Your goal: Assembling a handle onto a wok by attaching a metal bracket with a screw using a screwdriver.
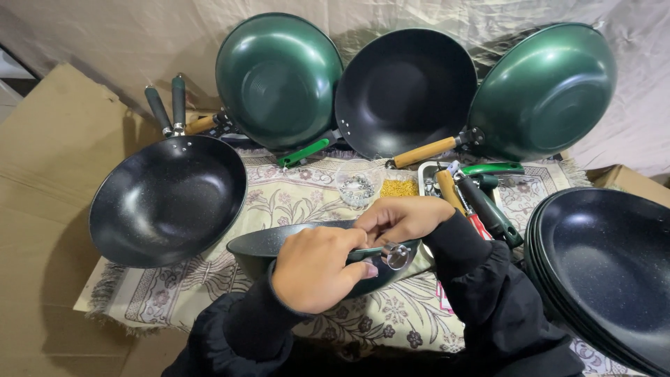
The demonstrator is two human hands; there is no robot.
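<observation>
Dark wok (265,244) judged heavy, rigid, slick-coated; best gripped at rim. Left hand (314,269) clenched on metal handle socket (396,255); right hand (401,218) pinching at 12 o'clock of it

Open floral cloth (293,199) between the black wok (167,199) on the left and the small clear cup (358,185), but the stacked black pans (607,272) block the right and leaning woks (405,91) wall off the back.
</observation>
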